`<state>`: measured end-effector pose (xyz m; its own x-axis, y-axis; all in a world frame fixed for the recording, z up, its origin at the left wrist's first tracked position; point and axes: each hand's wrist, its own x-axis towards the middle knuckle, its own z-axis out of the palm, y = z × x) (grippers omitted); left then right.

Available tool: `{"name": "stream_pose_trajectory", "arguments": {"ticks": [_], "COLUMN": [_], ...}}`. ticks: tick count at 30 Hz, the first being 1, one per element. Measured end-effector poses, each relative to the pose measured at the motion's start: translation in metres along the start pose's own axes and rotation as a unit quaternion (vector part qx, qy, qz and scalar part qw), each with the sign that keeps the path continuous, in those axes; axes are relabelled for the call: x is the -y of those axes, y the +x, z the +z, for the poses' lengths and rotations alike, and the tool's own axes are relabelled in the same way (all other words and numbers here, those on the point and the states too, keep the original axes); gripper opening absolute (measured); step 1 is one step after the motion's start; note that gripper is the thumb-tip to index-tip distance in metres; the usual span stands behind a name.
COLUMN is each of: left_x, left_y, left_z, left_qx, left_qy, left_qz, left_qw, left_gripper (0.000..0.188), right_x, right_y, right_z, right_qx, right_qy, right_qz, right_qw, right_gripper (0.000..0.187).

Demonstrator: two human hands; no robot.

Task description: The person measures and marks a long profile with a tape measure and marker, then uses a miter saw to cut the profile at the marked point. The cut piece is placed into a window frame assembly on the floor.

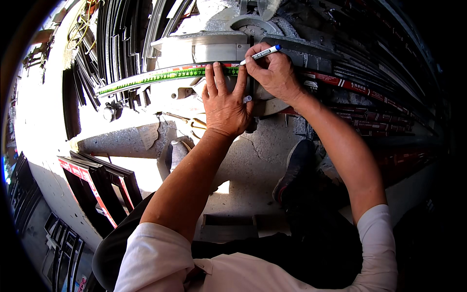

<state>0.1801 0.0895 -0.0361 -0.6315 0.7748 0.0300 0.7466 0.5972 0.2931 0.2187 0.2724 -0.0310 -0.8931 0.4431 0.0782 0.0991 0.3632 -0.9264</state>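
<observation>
My left hand (224,102) lies palm down with fingers spread, its fingertips pressing on a green measuring tape (170,74) and the edge of a long profile bar (340,82) with red film. The tape runs leftward along the bar, and its far left end sags downward. My right hand (275,73) pinches a white marker pen (262,53) with a blue end, its tip down at the bar beside my left thumb. A small whitish cylinder (247,99) shows at the edge of my left palm; whether that hand holds it I cannot tell.
Beyond the bar stands a metal saw base with a grey fence (204,40). Dark profiles (121,39) are piled at the far left, and red-filmed bars (374,121) lie at the right. Black frames (97,187) lean at the left. My shoes (296,165) are below.
</observation>
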Motion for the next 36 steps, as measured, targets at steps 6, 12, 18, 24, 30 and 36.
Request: {"name": "stream_pose_trajectory", "arguments": {"ticks": [6,12,18,24,30,36], "left_x": [0.001,-0.002,-0.002,-0.002,0.0,0.0], "left_y": [0.0,0.0,0.0,0.0,0.0,0.0], "left_z": [0.001,-0.003,-0.003,-0.003,0.0,-0.001], "left_qx": [-0.003,-0.011,-0.01,-0.005,0.001,0.005], "left_qy": [0.0,0.001,-0.001,0.0,-0.002,0.004], "left_qz": [0.004,-0.001,0.001,-0.001,0.003,-0.001], "left_qw": [1.0,1.0,1.0,1.0,1.0,1.0], "left_gripper": [0.087,0.086,0.087,0.087,0.086,0.086], "right_x": [0.004,0.007,-0.002,-0.002,-0.004,0.0], "right_y": [0.001,0.0,0.002,0.002,0.001,0.001], "right_z": [0.0,0.0,0.001,0.001,0.0,0.0], "right_qx": [-0.004,0.002,-0.005,-0.01,-0.008,0.001], "right_qy": [0.0,0.004,0.016,0.004,0.015,0.009], "right_qz": [-0.003,0.01,0.001,0.001,0.008,0.018], "right_qw": [1.0,1.0,1.0,1.0,1.0,1.0], "right_gripper": [0.016,0.014,0.019,0.019,0.018,0.017]}}
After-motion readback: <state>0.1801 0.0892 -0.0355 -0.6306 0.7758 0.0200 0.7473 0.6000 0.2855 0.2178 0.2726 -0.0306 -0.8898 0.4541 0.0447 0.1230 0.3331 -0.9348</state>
